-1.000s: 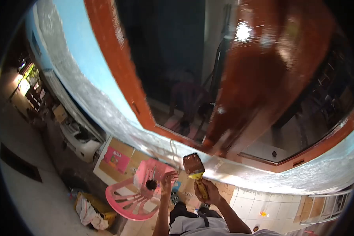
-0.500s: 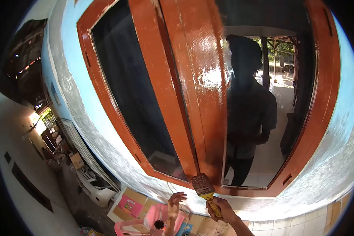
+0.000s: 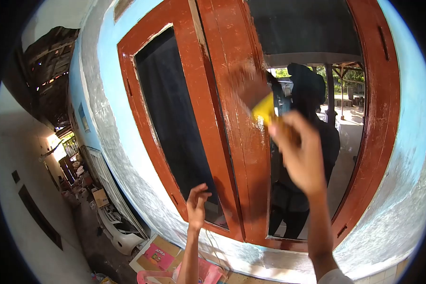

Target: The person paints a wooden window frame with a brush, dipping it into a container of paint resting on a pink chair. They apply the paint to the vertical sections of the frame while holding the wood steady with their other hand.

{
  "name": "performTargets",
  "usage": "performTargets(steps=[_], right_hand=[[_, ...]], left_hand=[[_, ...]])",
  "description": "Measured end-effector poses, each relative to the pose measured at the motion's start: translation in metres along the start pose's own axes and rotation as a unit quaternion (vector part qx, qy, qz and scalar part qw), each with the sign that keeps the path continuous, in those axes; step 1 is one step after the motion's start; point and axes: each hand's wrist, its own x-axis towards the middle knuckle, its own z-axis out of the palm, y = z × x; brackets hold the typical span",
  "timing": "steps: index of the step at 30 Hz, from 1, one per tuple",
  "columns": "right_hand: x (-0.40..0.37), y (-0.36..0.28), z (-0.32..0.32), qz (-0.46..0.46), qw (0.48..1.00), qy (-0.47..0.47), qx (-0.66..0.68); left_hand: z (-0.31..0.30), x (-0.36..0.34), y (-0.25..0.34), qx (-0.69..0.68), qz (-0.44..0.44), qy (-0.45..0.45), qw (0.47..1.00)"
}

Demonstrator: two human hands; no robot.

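Observation:
My right hand point(image 3: 302, 154) is closed round the handle of a wide paintbrush point(image 3: 263, 108) with a yellow ferrule. Its dark bristles lie against the reddish-brown middle post of the window frame point(image 3: 245, 156), blurred by motion. Lower down, my left hand point(image 3: 197, 206) is raised in front of the left sash, fingers loosely bent and apart, with nothing in it. Dark glass point(image 3: 173, 94) fills the left sash. The right pane point(image 3: 317, 175) mirrors a standing person and a yard. Wet-looking shine shows on the post near the brush.
Light blue wall point(image 3: 110, 104) with grey patches surrounds the frame. Below are a pink plastic item point(image 3: 212, 272) and a cardboard sheet point(image 3: 168, 246) bearing a pink print. A narrow alley on the left holds a white car bumper point(image 3: 123, 239) and piled clutter.
My right hand has carried the paintbrush from the foot of the post up to its upper half. My left hand has risen too, and the view has shifted slightly.

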Motion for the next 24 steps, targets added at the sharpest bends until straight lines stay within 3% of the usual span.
performTargets(steps=[2,4,9,12,24], right_hand=[[0.056,-0.011,0.002,-0.094,0.994,0.051,-0.030],[0.102,-0.024,0.003,-0.128,0.985,0.079,-0.081],[0.175,-0.054,0.011,-0.201,0.947,0.163,-0.190],[0.194,-0.080,0.013,-0.200,0.937,0.235,-0.164],[0.238,-0.100,0.029,-0.227,0.923,0.195,-0.243]], left_hand=[[0.003,0.017,0.006,-0.003,0.025,0.022,0.999],[0.008,0.032,0.010,0.003,0.050,0.043,0.998],[0.012,0.055,0.011,0.014,0.090,0.082,0.992],[0.013,0.057,0.018,0.044,0.090,0.085,0.991],[0.012,0.064,0.016,0.025,0.083,0.103,0.991]])
